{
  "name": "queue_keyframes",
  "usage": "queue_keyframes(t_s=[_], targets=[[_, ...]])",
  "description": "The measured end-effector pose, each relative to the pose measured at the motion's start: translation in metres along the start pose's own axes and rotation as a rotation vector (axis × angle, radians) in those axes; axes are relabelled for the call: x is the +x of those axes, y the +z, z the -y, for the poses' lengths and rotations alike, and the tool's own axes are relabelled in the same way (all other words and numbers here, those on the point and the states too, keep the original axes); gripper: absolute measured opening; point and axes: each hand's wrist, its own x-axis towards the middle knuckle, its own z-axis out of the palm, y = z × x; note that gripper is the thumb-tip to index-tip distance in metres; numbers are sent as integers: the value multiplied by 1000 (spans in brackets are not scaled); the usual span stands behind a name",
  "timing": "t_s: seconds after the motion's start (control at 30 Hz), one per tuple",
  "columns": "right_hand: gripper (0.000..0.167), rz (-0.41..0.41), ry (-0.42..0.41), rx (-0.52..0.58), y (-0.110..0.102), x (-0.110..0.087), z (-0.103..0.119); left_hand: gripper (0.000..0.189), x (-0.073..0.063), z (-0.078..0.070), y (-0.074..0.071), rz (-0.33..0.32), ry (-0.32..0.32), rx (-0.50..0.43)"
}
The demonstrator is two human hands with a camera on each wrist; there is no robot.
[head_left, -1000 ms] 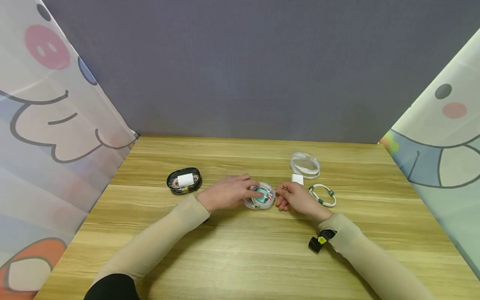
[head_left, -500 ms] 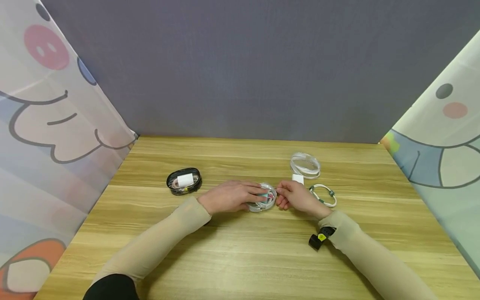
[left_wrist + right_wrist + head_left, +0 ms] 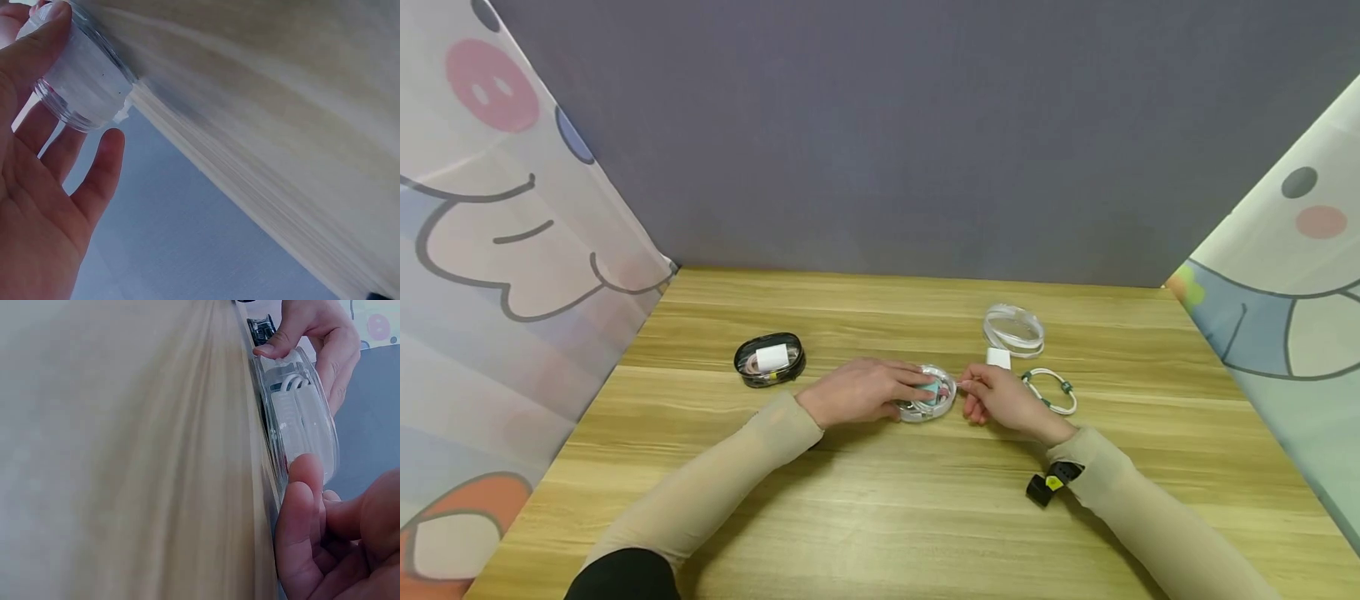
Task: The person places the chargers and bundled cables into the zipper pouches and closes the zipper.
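A round clear plastic case lies mid-table, with a teal block and white cable showing inside. My left hand holds it from the left. In the left wrist view its thumb presses one side, with fingers around the other. At the case's right edge, my right hand pinches a small thin pull between thumb and index finger. The right wrist view shows these curled fingers against the case wall; the pull itself is mostly hidden there.
Behind the right hand lie a white charger block and another clear case with white edging. A white cable loop with green ties lies right of it. At left sits a black-edged clear pouch holding a white block. A grey panel stands behind.
My left fingers have slid farther over the top of the case, covering more of the teal block. My right hand has shifted slightly to the right, still pinching at the edge.
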Motion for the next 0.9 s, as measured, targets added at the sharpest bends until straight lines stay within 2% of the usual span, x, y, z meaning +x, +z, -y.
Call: queue_keyframes(t_s=[0.23,0.5,0.77,0.9], targets=[[18,7,-9,-23,1,-8,1,56,1,0,0,4,-33,-17],[18,69,-25,84,6,-16,2,55,3,-3,0,-11,-72,-18],[20,127,74,210,11,-21,3,54,3,-4,2,-24,-68,-4],[19,132,83,219,12,-21,2,53,4,-4,3,-24,-66,2]])
